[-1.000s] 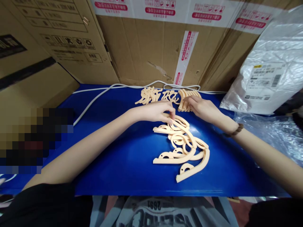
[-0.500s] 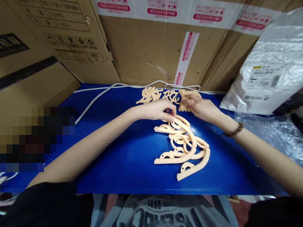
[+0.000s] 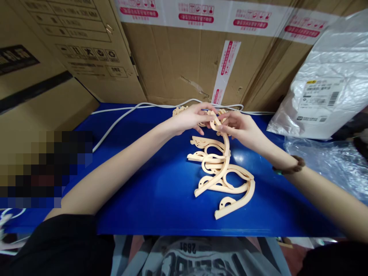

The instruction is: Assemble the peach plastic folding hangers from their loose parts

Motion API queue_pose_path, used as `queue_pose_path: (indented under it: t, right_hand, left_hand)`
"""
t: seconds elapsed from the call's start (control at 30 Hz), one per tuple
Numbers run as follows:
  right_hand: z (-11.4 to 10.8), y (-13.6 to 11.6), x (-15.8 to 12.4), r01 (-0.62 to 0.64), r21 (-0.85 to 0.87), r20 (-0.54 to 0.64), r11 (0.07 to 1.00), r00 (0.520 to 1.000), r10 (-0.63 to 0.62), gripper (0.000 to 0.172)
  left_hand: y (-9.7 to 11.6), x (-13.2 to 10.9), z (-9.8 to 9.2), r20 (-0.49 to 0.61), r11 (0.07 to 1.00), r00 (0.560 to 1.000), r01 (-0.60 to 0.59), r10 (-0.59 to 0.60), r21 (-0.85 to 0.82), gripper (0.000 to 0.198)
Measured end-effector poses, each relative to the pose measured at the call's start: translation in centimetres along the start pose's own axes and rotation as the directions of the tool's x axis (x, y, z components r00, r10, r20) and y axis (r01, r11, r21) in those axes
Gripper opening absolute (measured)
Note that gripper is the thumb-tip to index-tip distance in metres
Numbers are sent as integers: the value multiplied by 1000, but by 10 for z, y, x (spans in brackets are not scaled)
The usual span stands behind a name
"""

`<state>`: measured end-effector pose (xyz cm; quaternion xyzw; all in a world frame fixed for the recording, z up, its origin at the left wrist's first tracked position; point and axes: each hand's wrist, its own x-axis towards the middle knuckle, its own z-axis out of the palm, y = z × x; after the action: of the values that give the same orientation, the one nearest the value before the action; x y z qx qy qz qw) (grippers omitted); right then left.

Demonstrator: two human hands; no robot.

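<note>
Both hands meet at the upper end of a beige folding hanger (image 3: 225, 143), whose curved arms hang down over the others on the table. My left hand (image 3: 192, 115) pinches that end from the left with thumb and fingers. From the right, my right hand (image 3: 239, 124) closes its thumb and fingers on the same end; a small part between the hands is partly hidden. Beneath the held piece lie several more beige hangers (image 3: 234, 207), overlapping, with curved arms and round cut-outs. Behind my hands, piles of small beige curved parts (image 3: 179, 111) are mostly covered.
The blue table (image 3: 143, 199) is bordered at the back by a large cardboard box (image 3: 172, 57) and a white cable (image 3: 120, 115). Another carton (image 3: 86, 76) stands left. On the right are a white plastic parcel (image 3: 316, 84) and crumpled clear wrap (image 3: 330, 161).
My left hand has moved up and away from me, lifting the hanger's upper end. My right hand has come off the back pile and joined it at that end.
</note>
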<state>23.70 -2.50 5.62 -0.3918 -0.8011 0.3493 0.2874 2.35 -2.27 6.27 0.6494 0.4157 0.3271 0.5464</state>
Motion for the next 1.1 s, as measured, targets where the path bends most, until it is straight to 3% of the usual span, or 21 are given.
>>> queue_pose_path:
  t: [0.1,0.17,0.23,0.3,0.37,0.43,0.5,0.63,0.7,0.77,0.83,0.9,1.0,1.1]
  right_hand:
    - [-4,-8,10,25,1,-120,1000,993,-24,30]
    - [-8,-14,15,57,-214,-187,975,977,-98,23]
    - [-11,-21,19,52,-527,-219,848,956,-195,21]
    - [-11,-28,21,16,-752,-202,659,946,-252,27]
    - [-11,-31,25,-8,-848,-169,530,952,-256,36]
    - [-11,-29,33,4,-879,-119,476,966,-229,41]
    - [-13,-24,43,48,-873,-54,486,980,-193,40]
    - [-19,-10,61,151,-633,49,759,987,-155,33]
    - [-21,-7,64,125,-390,47,912,992,-115,33]
    - [-22,-7,63,39,-71,35,997,999,-36,33]
    - [-22,-13,59,-41,210,24,977,999,36,29]
    - [-20,-19,54,-61,332,-4,941,998,66,23]
    - [-18,-21,52,-59,414,-56,908,994,91,20]
    - [-19,-9,58,-35,392,-216,919,968,129,25]
  left_hand:
    - [7,5,1,-87,1000,996,10,-10,0,15]
    - [10,7,2,-119,1000,993,17,-13,26,21]
    - [12,9,3,-141,997,990,5,6,75,27]
    - [12,10,2,-175,982,982,-40,73,182,29]
    - [11,13,0,-205,933,960,-114,192,342,31]
    - [7,15,-2,-217,857,928,-166,303,487,33]
    - [3,17,-5,-224,822,919,-158,325,547,33]
    - [-4,23,-18,-273,838,914,-115,300,533,29]
    - [-10,26,-32,-317,834,891,-110,324,541,28]
    - [-19,30,-49,-349,830,878,-91,327,549,32]
    - [-33,32,-64,-345,791,885,-40,311,610,34]
    - [-46,32,-73,-387,755,886,66,256,652,31]
    - [-56,28,-73,-481,683,843,205,240,701,25]
    - [-47,24,-60,-521,645,784,212,336,734,40]
